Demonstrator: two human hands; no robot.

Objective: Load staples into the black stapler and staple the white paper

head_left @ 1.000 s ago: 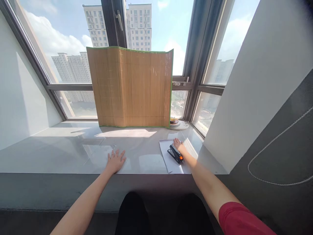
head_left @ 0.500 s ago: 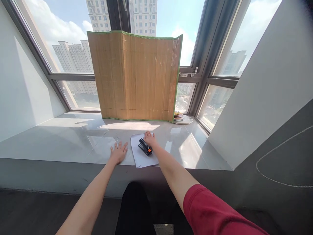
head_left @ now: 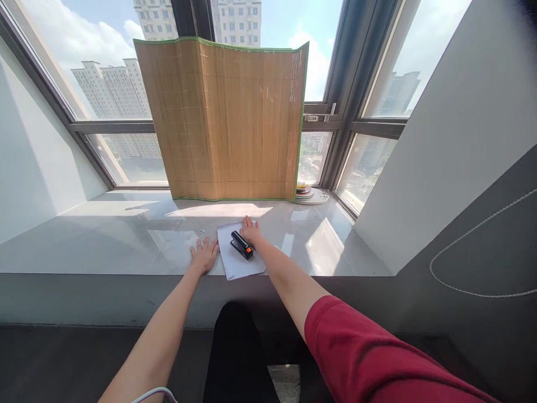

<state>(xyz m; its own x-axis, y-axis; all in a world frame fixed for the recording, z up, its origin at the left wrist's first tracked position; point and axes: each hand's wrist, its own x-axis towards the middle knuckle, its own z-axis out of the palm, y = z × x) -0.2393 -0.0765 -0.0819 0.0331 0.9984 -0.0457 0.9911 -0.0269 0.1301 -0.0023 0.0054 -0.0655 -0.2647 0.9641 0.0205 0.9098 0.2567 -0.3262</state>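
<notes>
A black stapler with an orange patch at its near end lies slantwise on white paper on the window sill. My right hand rests on the paper's upper right part, fingers stretched forward, just beside the stapler; whether it touches the stapler I cannot tell. Flat on the sill to the left, my left hand has its fingers spread, with the fingertips close to the paper's left edge. Neither hand grips anything. Part of the paper's right side is hidden under my right hand and forearm.
A bamboo mat with green edging stands upright against the window behind the sill. Several stacked round plates or discs lie at its right foot. A beaded cord hangs at the right, by the slanted wall.
The view has shifted slightly. The paper with the stapler on it now lies closer to my left hand, and my right hand has moved a little left along with it.
</notes>
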